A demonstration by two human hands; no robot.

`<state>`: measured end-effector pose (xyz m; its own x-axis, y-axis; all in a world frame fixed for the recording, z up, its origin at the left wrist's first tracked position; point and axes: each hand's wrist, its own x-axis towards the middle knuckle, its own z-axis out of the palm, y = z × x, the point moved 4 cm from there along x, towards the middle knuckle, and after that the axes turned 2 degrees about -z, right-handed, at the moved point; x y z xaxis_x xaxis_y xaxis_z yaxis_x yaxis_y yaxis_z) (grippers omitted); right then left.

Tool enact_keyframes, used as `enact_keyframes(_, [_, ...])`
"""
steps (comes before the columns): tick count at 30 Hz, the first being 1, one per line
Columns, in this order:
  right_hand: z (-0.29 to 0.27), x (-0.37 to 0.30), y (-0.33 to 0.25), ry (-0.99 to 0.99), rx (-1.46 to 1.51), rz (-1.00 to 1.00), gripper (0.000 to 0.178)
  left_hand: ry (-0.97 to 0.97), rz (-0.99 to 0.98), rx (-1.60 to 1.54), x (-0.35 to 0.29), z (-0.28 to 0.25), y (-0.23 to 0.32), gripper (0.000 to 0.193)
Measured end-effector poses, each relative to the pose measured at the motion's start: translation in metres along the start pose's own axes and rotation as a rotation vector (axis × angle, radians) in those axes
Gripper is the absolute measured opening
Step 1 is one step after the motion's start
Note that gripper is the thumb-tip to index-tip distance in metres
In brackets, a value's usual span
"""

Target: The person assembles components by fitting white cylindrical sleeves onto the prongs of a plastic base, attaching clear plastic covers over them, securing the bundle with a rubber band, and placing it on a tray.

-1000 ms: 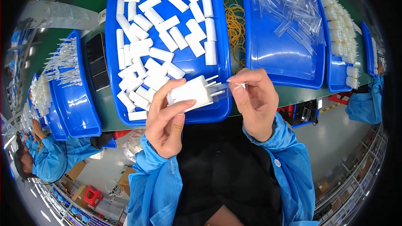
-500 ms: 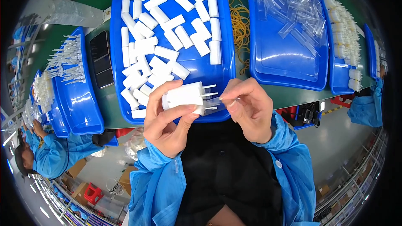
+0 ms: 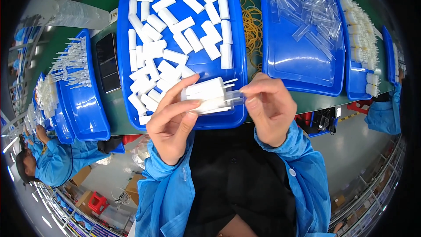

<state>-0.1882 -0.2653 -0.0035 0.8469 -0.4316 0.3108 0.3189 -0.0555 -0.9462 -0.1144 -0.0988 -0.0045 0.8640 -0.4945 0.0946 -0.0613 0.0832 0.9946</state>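
In front of my body, my left hand [image 3: 175, 125] is closed around a bundle of white plastic pieces [image 3: 205, 90], thumb below and fingers along the side. Thin white rods poke out of the bundle's right end. My right hand [image 3: 274, 112] pinches a clear plastic tube [image 3: 237, 98] between thumb and fingertips, at that same end among the rods. How far the tube reaches into the bundle I cannot tell. Just beyond my hands, a large blue tray [image 3: 239, 57] holds many loose white cylinder-like pieces [image 3: 193, 40].
To the right, a blue tray [image 3: 298, 70] holds clear tubes [image 3: 309, 15]; white bundles [image 3: 359, 39] stand farther right. Yellow rubber bands [image 3: 251, 30] lie between trays. Leftward are a phone [image 3: 108, 63], a tray [image 3: 87, 120] with thin white pieces [image 3: 72, 61], and a person in blue [image 3: 66, 164].
Both hands and the bundle have shifted a little to the right. The bundle has tilted slightly, and the clear tube now shows farther out from its end.
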Motion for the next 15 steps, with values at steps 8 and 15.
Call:
enact_keyframes(8, [-0.004, 0.005, 0.0, -0.108, -0.13, -0.02, 0.012, 0.05, -0.167, -0.309, -0.001, 0.002, -0.001, 0.036])
enact_keyframes(15, [-0.013, 0.007, 0.004, -0.132, 0.041, 0.24, 0.016, -0.016, -0.179, -0.364, -0.003, -0.002, -0.009, 0.039])
